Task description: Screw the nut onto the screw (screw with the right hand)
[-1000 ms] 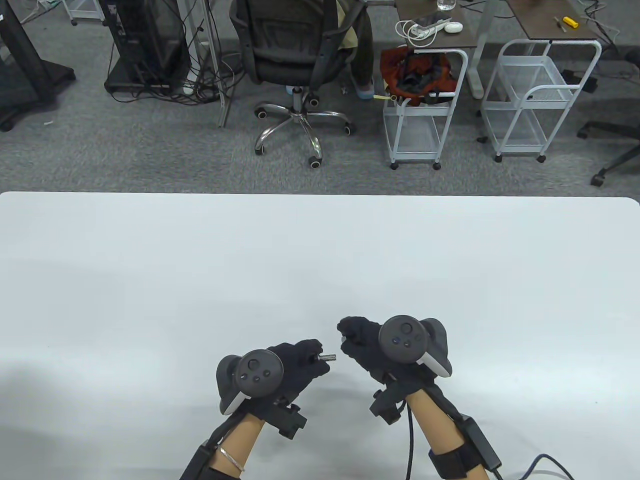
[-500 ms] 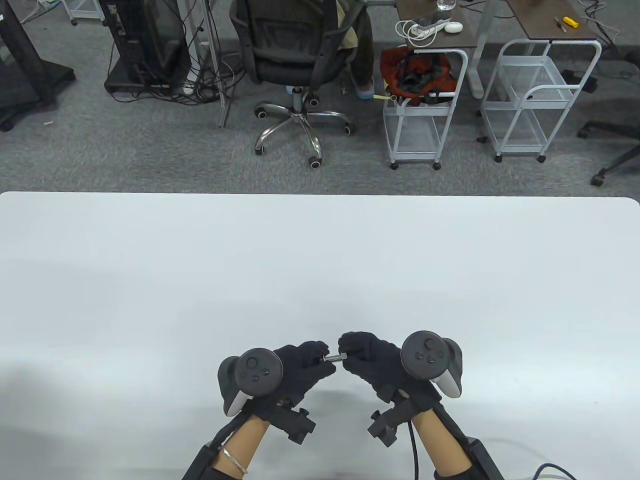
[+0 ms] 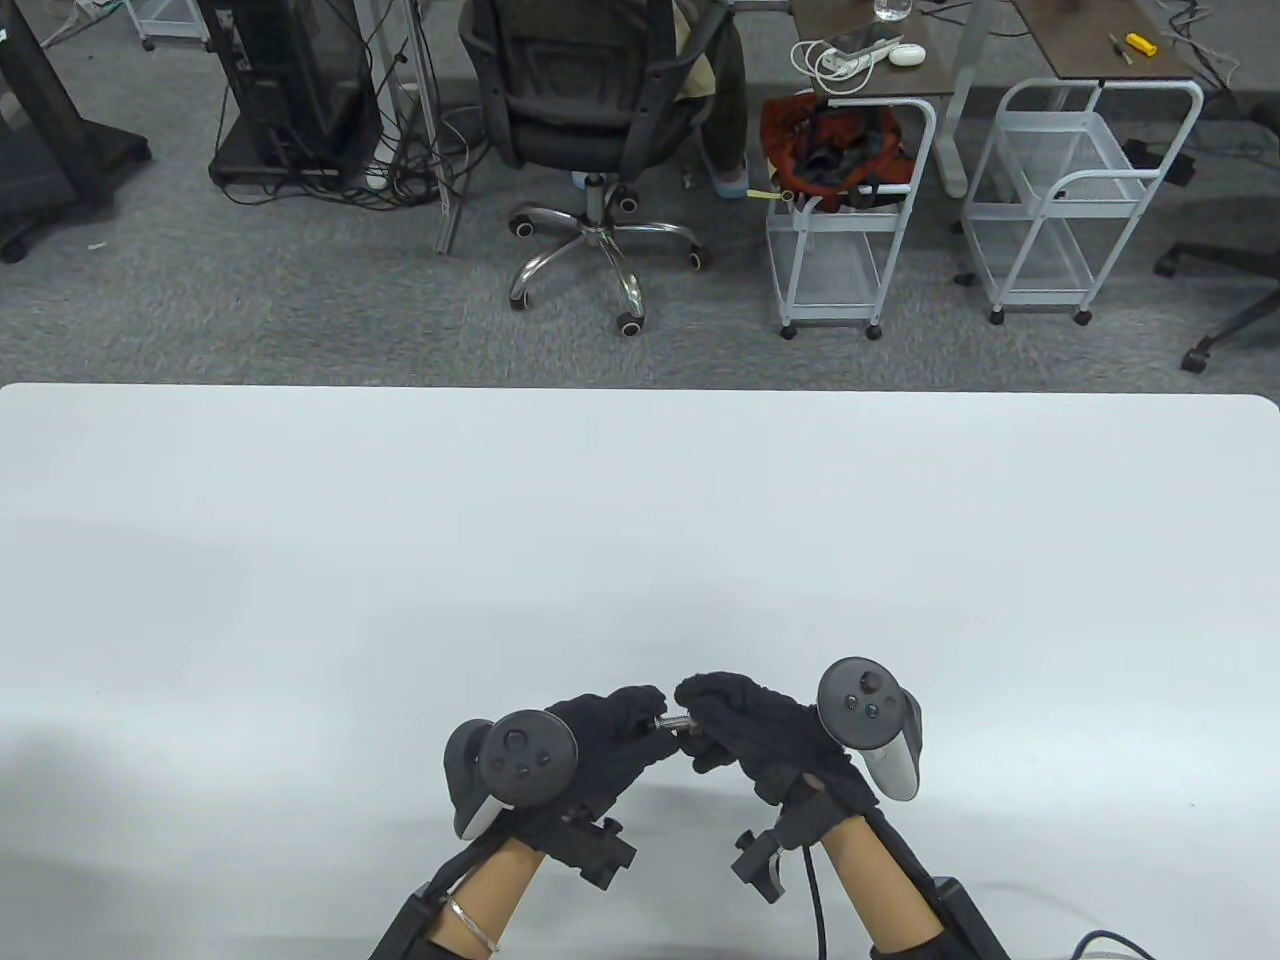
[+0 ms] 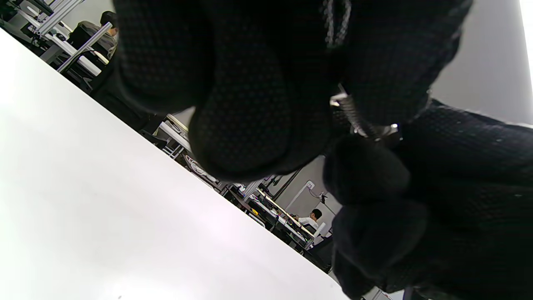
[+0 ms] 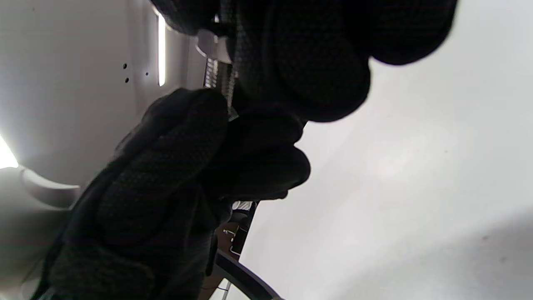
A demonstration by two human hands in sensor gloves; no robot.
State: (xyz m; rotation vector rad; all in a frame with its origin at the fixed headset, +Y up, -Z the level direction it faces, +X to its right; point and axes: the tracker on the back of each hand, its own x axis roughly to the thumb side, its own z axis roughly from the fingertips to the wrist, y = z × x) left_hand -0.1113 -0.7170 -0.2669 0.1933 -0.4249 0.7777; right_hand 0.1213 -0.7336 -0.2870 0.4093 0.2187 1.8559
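The left hand [image 3: 600, 735] is seen low over the table [image 3: 300, 560], fingers closed around the head end of the screw [image 3: 672, 722], which is held off the surface. The screw's long axis is laid roughly level, left to right, its free end pointed at the right hand. That is the relation the turning depends on: the nut must be kept square to that axis, and the right hand is already placed at the tip.

Only a short silver stretch of shank is shown between the two gloves from above. The nut cannot be picked out there (it is covered by the right fingertips, by the look of it).

More is given by the left wrist view: threaded shank [image 4: 354, 116] is seen running between the dark fingers, with a bright metal edge, probably the nut [image 4: 385, 131], pinched where the right fingertips meet it. In the right wrist view the threads [image 5: 216, 81] are shown from the other side, but the nut itself is not told apart from the glove.

On the right, the right hand [image 3: 745, 725] is curled tight, fingertips closed at the screw's end. How far the nut has been threaded on cannot be judged.
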